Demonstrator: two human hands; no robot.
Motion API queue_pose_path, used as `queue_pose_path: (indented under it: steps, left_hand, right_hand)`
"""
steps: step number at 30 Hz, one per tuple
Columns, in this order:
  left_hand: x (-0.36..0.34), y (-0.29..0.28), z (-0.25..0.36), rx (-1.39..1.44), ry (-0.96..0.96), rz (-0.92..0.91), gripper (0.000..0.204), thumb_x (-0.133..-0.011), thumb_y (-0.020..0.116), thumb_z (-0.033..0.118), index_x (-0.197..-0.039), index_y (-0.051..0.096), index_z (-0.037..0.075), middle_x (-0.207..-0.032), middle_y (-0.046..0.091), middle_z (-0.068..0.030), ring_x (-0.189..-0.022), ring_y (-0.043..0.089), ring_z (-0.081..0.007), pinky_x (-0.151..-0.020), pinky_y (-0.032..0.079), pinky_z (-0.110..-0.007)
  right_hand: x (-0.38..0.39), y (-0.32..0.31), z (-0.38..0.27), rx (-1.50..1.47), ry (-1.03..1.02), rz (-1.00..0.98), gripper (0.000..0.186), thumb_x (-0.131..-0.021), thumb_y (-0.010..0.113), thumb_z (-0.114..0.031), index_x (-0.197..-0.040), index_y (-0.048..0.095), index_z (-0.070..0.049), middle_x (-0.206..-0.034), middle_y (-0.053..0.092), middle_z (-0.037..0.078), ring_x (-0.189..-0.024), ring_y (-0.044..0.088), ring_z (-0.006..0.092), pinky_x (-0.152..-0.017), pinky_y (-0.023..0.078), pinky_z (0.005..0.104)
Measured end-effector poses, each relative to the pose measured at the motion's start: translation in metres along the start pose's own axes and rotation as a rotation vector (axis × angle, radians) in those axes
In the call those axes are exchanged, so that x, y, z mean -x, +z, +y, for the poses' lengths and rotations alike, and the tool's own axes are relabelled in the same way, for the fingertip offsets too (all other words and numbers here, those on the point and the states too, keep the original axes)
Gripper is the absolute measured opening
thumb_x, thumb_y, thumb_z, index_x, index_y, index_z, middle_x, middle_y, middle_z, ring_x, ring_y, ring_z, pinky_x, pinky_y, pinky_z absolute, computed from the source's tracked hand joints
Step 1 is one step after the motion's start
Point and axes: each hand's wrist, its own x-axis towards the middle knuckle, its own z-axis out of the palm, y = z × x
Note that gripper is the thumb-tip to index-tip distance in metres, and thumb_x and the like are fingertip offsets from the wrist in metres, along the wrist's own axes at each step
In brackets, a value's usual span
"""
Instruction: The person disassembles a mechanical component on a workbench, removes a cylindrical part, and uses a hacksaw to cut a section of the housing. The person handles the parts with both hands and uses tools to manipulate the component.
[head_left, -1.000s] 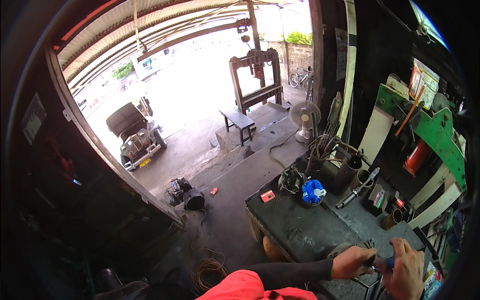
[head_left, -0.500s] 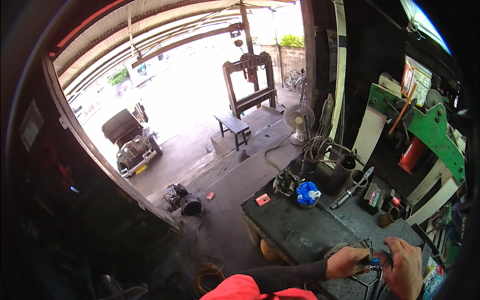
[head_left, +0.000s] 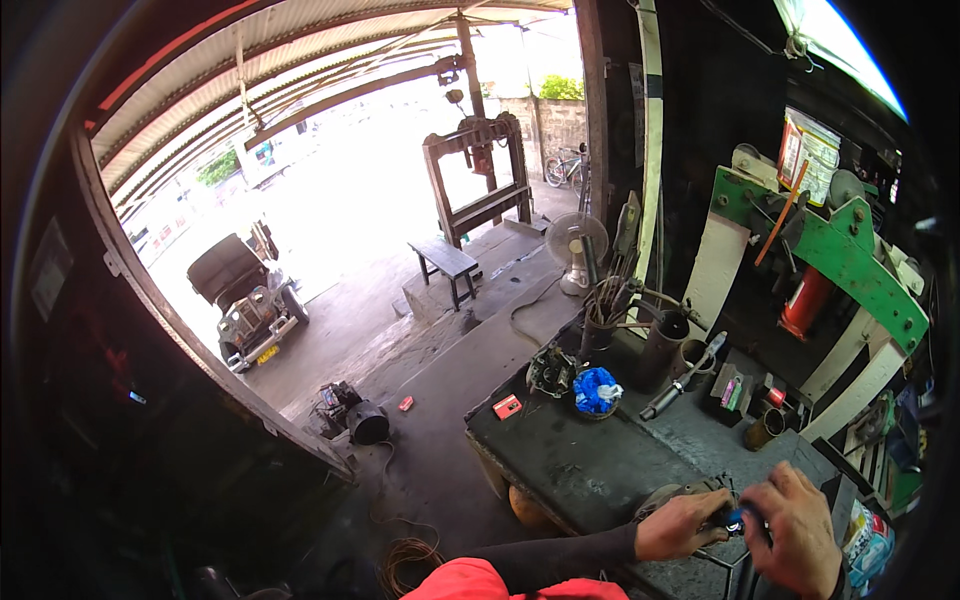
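Both my hands are together over the right front of the dark workbench (head_left: 590, 465). My left hand (head_left: 682, 525) is closed, its fingertips pinching one side of a small blue piece with shiny metal (head_left: 736, 518). Curled over the same piece from the right is my right hand (head_left: 795, 525), thumb and fingers around it. The fingers hide most of the blue piece, so its kind cannot be made out. Under and behind the hands lies a greyish round metal part (head_left: 668, 496), partly covered by them. Thin metal bars (head_left: 735, 570) stand just below the hands.
Toward the bench's far side are a blue plastic bag (head_left: 597, 390) in a bowl, a small red box (head_left: 507, 407), a metal rod tool (head_left: 683, 385) and a pipe holder with rods (head_left: 600, 325). A green-and-white metal frame (head_left: 865, 265) rises at right. A fan (head_left: 577, 250) stands beyond.
The view has shifted slightly, so the scene sits a little further left. My right hand's fingers have curled further over the blue piece; my left hand keeps its pinch.
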Motion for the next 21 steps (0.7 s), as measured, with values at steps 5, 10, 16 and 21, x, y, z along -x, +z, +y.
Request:
queue_pose_path:
  steps: [5, 10, 16, 21]
  left_hand:
    - [0.002, -0.004, 0.000, 0.095, -0.149, -0.148, 0.042, -0.086, 0.079, 0.010, -0.118, 0.052, 0.003, -0.095, 0.067, -0.0211, -0.092, 0.066, -0.0459, -0.074, 0.052, -0.049]
    - [0.008, -0.005, -0.008, -0.088, -0.118, -0.062, 0.047, -0.082, 0.079, 0.007, -0.123, 0.054, 0.004, -0.102, 0.067, -0.0209, -0.098, 0.067, -0.0433, -0.078, 0.052, -0.049]
    - [0.017, 0.001, -0.021, -0.323, -0.189, -0.261, 0.038, -0.085, 0.074, 0.008, -0.121, 0.063, 0.008, -0.096, 0.063, -0.0143, -0.094, 0.062, -0.0370, -0.087, 0.049, -0.049]
    - [0.018, -0.001, -0.026, -0.226, -0.176, -0.259, 0.035, -0.085, 0.075, 0.008, -0.118, 0.066, 0.009, -0.092, 0.063, -0.0137, -0.093, 0.062, -0.0367, -0.088, 0.048, -0.048]
  right_hand:
    - [0.004, 0.013, 0.011, -0.100, -0.046, 0.120, 0.043, -0.075, 0.083, -0.012, -0.111, 0.062, -0.004, -0.109, 0.057, 0.018, -0.096, 0.058, 0.0397, -0.090, 0.047, 0.0455]
    - [0.009, 0.050, 0.020, -0.494, 0.079, 0.329, 0.050, -0.072, 0.082, -0.007, -0.117, 0.060, -0.004, -0.113, 0.056, 0.014, -0.103, 0.059, 0.0287, -0.088, 0.049, 0.0376]
    - [0.003, 0.104, 0.040, -1.604, 0.015, 0.515, 0.058, -0.085, 0.089, -0.027, -0.124, 0.054, -0.001, -0.102, 0.064, 0.012, -0.094, 0.065, 0.0224, -0.086, 0.052, 0.0362]
    - [-0.009, 0.133, 0.043, -1.770, -0.132, 0.615, 0.053, -0.092, 0.082, -0.034, -0.122, 0.058, 0.003, -0.094, 0.062, 0.015, -0.082, 0.064, 0.0235, -0.073, 0.054, 0.0371]
